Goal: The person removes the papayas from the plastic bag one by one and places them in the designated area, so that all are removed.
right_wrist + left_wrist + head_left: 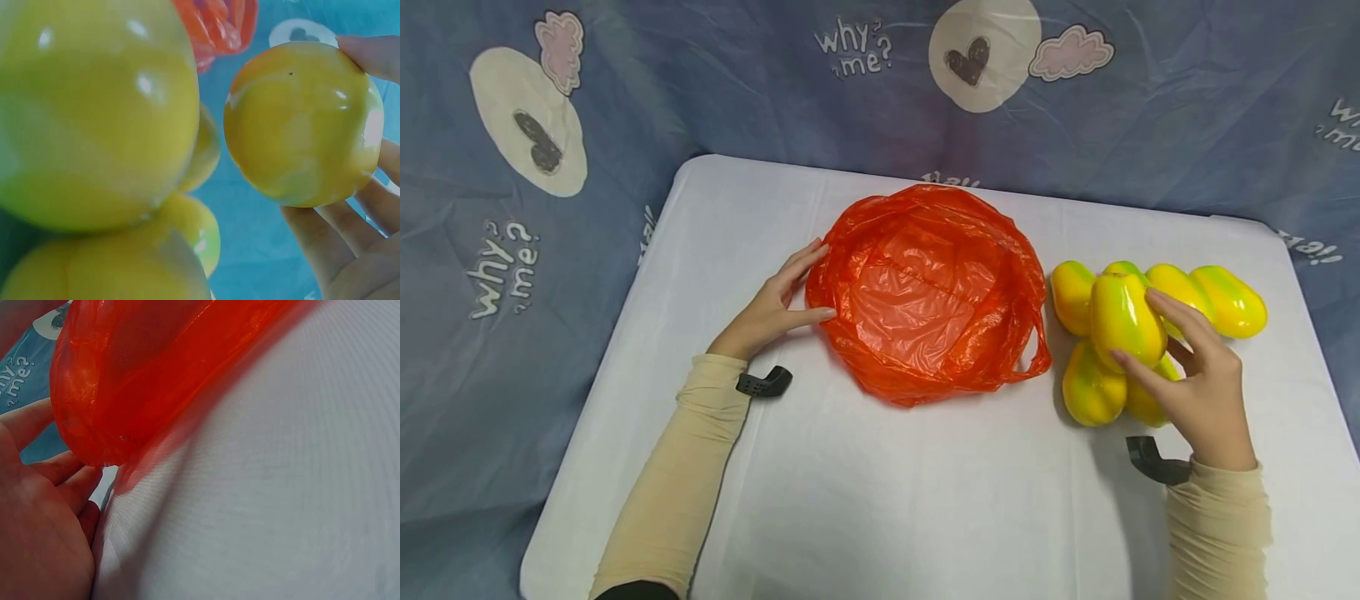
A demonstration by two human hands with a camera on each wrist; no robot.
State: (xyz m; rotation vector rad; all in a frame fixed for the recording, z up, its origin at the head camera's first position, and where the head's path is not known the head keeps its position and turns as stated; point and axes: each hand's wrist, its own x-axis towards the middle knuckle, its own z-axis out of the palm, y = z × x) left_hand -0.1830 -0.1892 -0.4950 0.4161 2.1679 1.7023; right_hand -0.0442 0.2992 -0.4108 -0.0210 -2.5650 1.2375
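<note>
A red plastic bag point(917, 317) lies on the white table with its mouth spread wide and a handle loop at its right. My left hand point(772, 293) touches the bag's left side, thumb and fingers spread and relaxed along the rim. The left wrist view has the fingers point(78, 484) right against the red plastic point(125, 394). With thumb and fingers, my right hand point(1206, 383) grips a glossy yellow-green mango point(1123, 317). In the head view this mango overlaps the others; in the right wrist view it shows round and end-on point(303, 125), apart from the pile.
Several more mangoes, such as one at the front point(1093, 387) and one at the far right point(1236, 302), sit close together right of the bag. A blue printed cloth point(775, 108) hangs behind and left of the table point(925, 492). Each wrist carries a black mount point(765, 382).
</note>
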